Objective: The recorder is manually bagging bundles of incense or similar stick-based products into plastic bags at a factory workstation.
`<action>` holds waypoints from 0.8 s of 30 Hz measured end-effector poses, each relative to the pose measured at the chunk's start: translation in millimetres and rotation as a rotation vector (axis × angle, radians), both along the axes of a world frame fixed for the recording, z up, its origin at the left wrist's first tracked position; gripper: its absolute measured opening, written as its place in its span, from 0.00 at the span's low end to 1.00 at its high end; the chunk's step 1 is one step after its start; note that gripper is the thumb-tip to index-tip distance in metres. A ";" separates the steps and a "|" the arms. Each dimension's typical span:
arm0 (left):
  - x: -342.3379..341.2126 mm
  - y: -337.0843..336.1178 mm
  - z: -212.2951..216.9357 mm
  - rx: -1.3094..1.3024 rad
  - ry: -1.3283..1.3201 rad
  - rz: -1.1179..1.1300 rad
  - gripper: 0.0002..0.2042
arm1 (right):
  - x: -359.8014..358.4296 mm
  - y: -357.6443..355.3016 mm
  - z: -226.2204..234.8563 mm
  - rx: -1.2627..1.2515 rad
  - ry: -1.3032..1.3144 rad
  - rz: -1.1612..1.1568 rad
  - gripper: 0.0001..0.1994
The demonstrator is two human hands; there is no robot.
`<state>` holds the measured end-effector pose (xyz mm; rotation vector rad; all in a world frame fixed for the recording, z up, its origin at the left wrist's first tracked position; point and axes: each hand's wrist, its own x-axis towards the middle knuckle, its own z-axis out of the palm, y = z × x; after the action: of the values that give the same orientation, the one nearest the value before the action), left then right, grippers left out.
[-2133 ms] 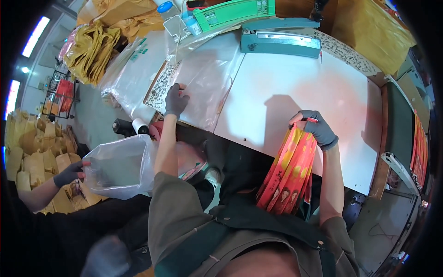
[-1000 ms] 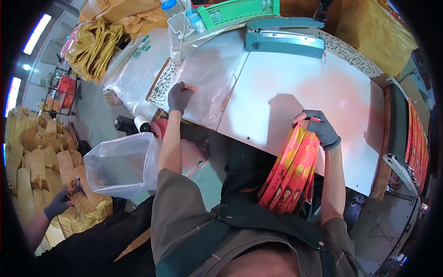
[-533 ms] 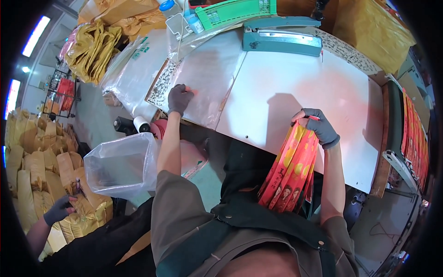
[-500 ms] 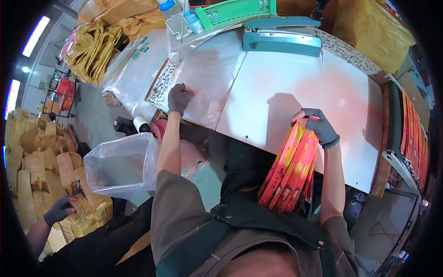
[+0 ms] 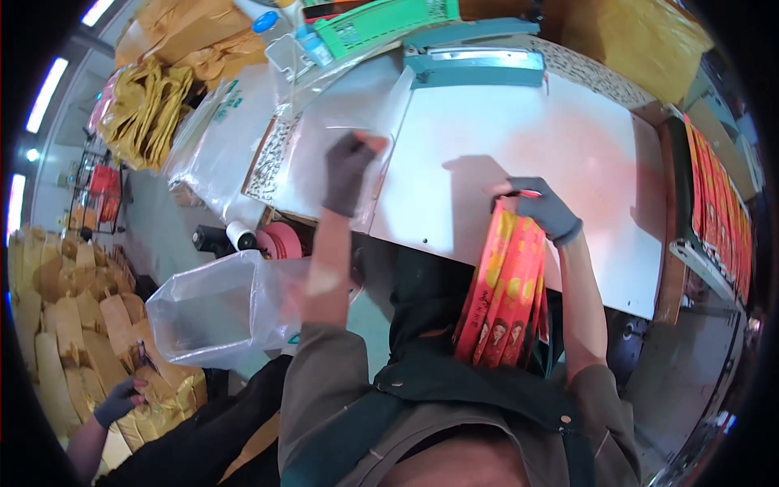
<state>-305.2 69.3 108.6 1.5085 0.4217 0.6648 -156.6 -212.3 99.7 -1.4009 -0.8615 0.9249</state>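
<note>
My left hand [image 5: 350, 174], in a grey glove with bare fingertips and blurred by motion, is over the clear plastic bags [image 5: 312, 174] on the left of the table. Its fingers are closed, and a loose edge of clear plastic rises beside them. My right hand [image 5: 542, 209], also gloved, pinches the top of a bundle of folded red printed paper [image 5: 505, 292]. Yellow shapes and small printed faces show on its pleats. The bundle hangs down over the table's front edge, in front of my apron.
A teal sealing machine [image 5: 475, 69] stands at the table's back, with a green basket [image 5: 385, 26] beyond. More red folded paper [image 5: 718, 211] stands at the right edge. An open clear bag [image 5: 211, 304] hangs lower left. A co-worker's gloved hand [image 5: 120, 402] touches gold-brown paper stacks [image 5: 89, 325].
My left hand has moved right across the plastic bags, and a plastic edge has lifted. My right hand still holds the red bundle, which now hangs straighter. The view has shifted slightly.
</note>
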 end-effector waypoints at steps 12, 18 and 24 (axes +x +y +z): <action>1.9 -98.8 -16.7 -0.177 0.198 -0.475 0.06 | -6.5 20.1 -0.8 -0.111 0.081 -0.034 0.08; 9.9 -93.1 -25.2 -1.067 -0.097 -0.212 0.05 | -3.3 -2.4 -8.2 -0.018 0.127 -0.130 0.06; 41.7 -128.9 -21.8 0.454 -0.136 0.093 0.04 | -3.7 -12.7 7.2 0.038 0.042 -0.051 0.08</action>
<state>-263.5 -59.6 86.7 1.8632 0.2457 0.9772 -160.3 -224.9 106.9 -1.3604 -0.8043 0.8915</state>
